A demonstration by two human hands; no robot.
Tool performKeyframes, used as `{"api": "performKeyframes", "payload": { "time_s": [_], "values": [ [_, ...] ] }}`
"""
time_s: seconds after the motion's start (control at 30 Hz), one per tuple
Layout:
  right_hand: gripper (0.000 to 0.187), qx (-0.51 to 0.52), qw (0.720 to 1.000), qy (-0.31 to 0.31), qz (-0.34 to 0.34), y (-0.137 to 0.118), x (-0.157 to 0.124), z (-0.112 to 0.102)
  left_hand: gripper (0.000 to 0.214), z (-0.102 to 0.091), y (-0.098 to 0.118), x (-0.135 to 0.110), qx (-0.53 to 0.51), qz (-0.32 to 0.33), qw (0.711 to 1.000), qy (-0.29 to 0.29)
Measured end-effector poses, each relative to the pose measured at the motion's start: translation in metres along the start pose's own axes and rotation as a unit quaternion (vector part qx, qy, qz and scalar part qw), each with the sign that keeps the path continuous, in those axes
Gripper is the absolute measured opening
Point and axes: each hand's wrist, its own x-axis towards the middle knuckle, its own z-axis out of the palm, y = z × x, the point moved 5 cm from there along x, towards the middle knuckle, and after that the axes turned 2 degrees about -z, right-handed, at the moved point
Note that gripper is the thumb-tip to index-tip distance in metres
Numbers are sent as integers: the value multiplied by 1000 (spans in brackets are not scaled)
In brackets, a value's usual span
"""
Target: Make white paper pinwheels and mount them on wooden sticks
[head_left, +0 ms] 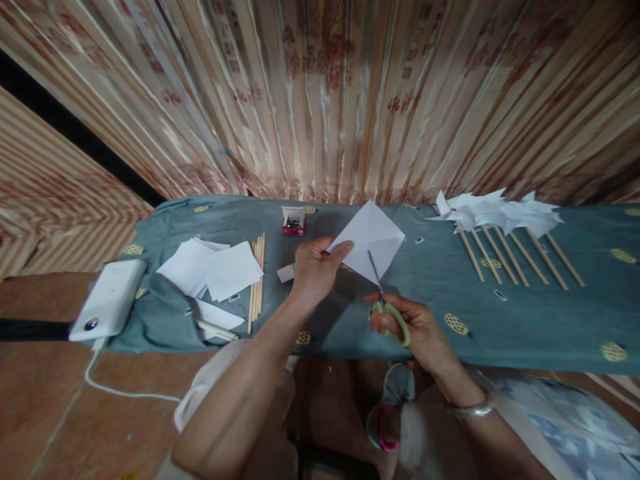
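Pinched between thumb and fingers of my left hand [320, 263] is a white square of paper [377, 230], held up cornerwise with fold lines crossing at its middle. My right hand [413, 327] grips a pair of scissors [399, 323] by pale green handles. The dark blades overlap the paper's lower corner and point toward its centre; whether they are fully closed on it I cannot tell. Below my left hand lies a small pale, green-edged piece [287, 273], partly hidden. Just beyond stands an opened little red box [293, 221] with small metal pieces inside.
A green cloth [540, 327] covers the table. White paper sheets [233, 272] and several wooden sticks [257, 283] lie at left, beside a white power bank [109, 300] with a cable. Several paper pinwheels [500, 213] on sticks rest at right. A curtain [340, 100] hangs behind.
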Motion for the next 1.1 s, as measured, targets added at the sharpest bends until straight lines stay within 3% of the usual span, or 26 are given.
{"api": "performKeyframes", "payload": {
  "time_s": [0.7,1.1],
  "values": [
    [43,-15,1000,-4,-3,-3,-1,3,29,2,-3,0,1,4,1000,-7],
    [51,-43,996,-81,10,-16,-12,8,29,-9,3,5,-66,-6,998,7]
  ]
}}
